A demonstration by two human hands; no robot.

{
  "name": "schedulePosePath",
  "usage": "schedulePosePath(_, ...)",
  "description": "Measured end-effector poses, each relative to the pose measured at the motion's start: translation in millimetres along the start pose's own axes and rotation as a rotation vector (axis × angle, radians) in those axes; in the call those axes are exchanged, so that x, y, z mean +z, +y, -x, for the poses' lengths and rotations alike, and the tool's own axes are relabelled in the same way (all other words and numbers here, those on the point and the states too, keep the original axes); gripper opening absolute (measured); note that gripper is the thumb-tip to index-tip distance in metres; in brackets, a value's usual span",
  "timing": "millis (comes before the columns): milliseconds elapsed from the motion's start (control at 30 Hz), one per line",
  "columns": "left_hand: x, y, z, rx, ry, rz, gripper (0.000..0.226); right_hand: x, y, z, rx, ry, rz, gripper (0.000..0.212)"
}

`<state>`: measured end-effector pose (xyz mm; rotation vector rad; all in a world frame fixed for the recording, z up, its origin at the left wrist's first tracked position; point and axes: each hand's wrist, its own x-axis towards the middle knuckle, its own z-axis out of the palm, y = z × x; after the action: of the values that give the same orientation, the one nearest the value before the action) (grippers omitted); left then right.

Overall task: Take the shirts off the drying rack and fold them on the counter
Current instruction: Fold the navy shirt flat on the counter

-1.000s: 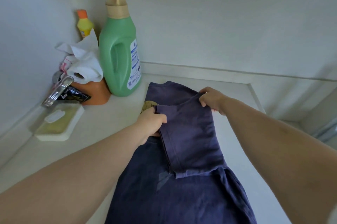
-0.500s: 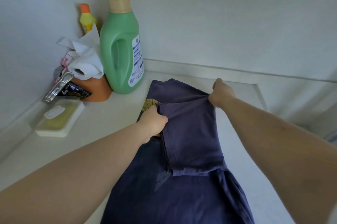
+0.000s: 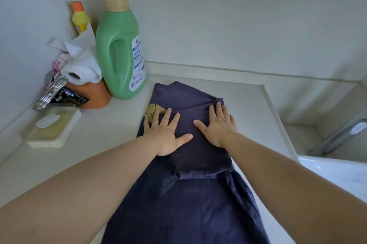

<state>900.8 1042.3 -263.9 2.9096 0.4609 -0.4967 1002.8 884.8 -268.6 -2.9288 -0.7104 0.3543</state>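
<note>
A dark navy shirt (image 3: 184,200) lies lengthwise on the white counter (image 3: 103,136), its collar end towards the wall. A yellow print shows near its left edge. One side panel with its sleeve is folded over onto the body. My left hand (image 3: 165,134) lies flat on the shirt, fingers spread, beside the print. My right hand (image 3: 218,124) presses flat on the folded panel just to the right. Neither hand grips the cloth. No drying rack is in view.
At the back left stand a tall green detergent bottle (image 3: 120,52), a small yellow bottle (image 3: 79,20), an orange pot (image 3: 95,94) with white cloth, a metal clip (image 3: 50,94) and a white lidded box (image 3: 52,128). The counter's right edge (image 3: 278,120) drops to a lower ledge.
Both hands have let go of the folded panel's top edge and now lie flat and open on the shirt, pressing it down.
</note>
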Motion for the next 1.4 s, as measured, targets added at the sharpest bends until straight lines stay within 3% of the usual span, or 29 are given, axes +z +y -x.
schedulePosePath(167, 3, -15, 11, -0.066, 0.172, 0.0, 0.091, -5, 9, 3, 0.092, -0.024, -0.071, 0.078)
schedulePosePath(467, -11, -16, -8, -0.098, -0.006, -0.05, 0.097, -13, 10, -27, 0.251, -0.056, 0.011, 0.064)
schedulePosePath(533, -26, -14, -16, -0.098, 0.153, -0.039, 0.088, -17, 8, -35, 0.275, -0.033, -0.003, 0.063)
schedulePosePath(600, -40, -16, -31, -0.16, 0.38, 0.079, 0.067, -23, 4, -45, 0.267, 0.085, -0.104, 0.06)
schedulePosePath(633, -48, -19, -41, -0.21, 0.4, 0.174, 0.062, -26, 3, -50, 0.26, 0.154, -0.194, 0.057)
schedulePosePath(700, -59, -24, -60, -0.315, 0.299, 0.309, 0.061, -33, 6, -62, 0.286, 0.204, -0.413, 0.056)
schedulePosePath(833, -69, -23, -88, -0.306, 0.214, 0.507, 0.037, -42, 29, -89, 0.363, 0.078, -0.778, 0.042)
schedulePosePath(1000, -80, -20, -109, -0.406, 0.12, 0.972, 0.053, -46, 37, -104, 0.35, -0.02, -0.811, 0.035)
schedulePosePath(1200, -96, -27, -111, -0.357, 0.176, 1.355, 0.044, -59, 39, -99, 0.319, 0.016, -1.044, 0.03)
schedulePosePath(1300, -112, -40, -104, -0.311, 0.289, 1.377, 0.042, -75, 32, -92, 0.289, 0.176, -0.942, 0.026)
schedulePosePath(1400, -121, -52, -82, -0.29, 0.314, 1.288, 0.035, -95, 19, -69, 0.213, 0.268, -0.565, 0.023)
